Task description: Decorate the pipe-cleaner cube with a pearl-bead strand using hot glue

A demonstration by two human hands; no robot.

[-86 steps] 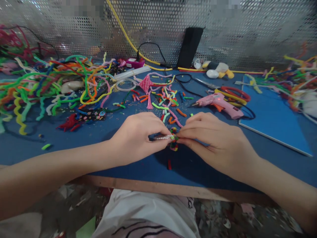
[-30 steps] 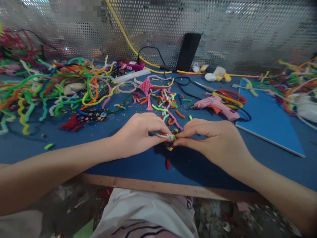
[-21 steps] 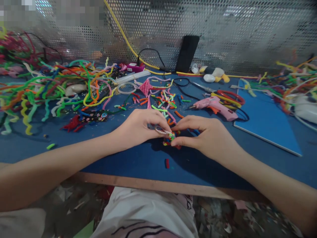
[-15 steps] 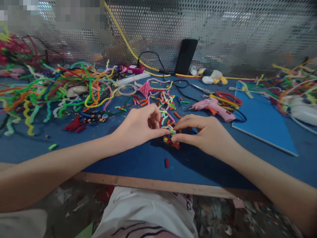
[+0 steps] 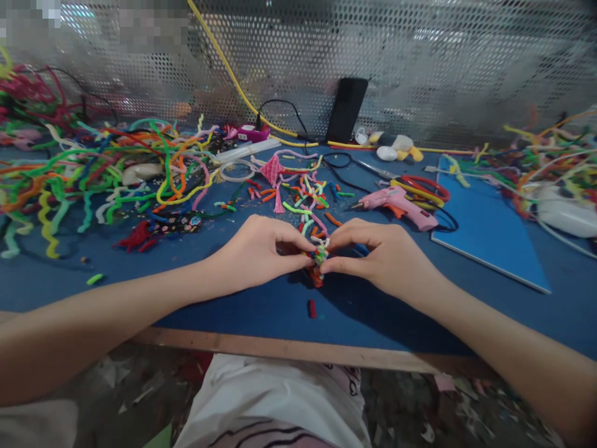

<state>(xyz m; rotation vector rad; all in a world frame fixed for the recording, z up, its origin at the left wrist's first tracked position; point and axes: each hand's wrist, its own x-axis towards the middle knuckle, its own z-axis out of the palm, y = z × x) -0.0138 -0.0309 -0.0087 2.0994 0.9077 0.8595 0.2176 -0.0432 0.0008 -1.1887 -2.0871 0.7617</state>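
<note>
Between my two hands is a small, multicoloured pipe-cleaner piece [image 5: 319, 254], with white, green and red-orange parts showing. My left hand [image 5: 265, 252] pinches its left side between thumb and forefinger. From the right, my right hand [image 5: 380, 252] closes thumb and fingertips on the same piece. My fingers cover much of it, so its full shape is hidden. Just below it on the blue tabletop lies a short red pipe-cleaner bit [image 5: 312, 308]. Beyond my fingertips, short cut pipe-cleaner pieces [image 5: 308, 202] lie scattered.
A pink glue gun [image 5: 403, 205] rests right of centre beside a blue board [image 5: 489, 230]. Tangled pipe cleaners [image 5: 112, 162] heap up on the left, with more at far right. A black phone [image 5: 346, 111] leans on the perforated metal screen [image 5: 420, 56]. A wooden edge [image 5: 261, 347] runs along the front.
My left forefinger has come down onto the piece, where it was raised and curled before. The piece has turned, its red-orange end now pointing down. The view has shifted slightly.
</note>
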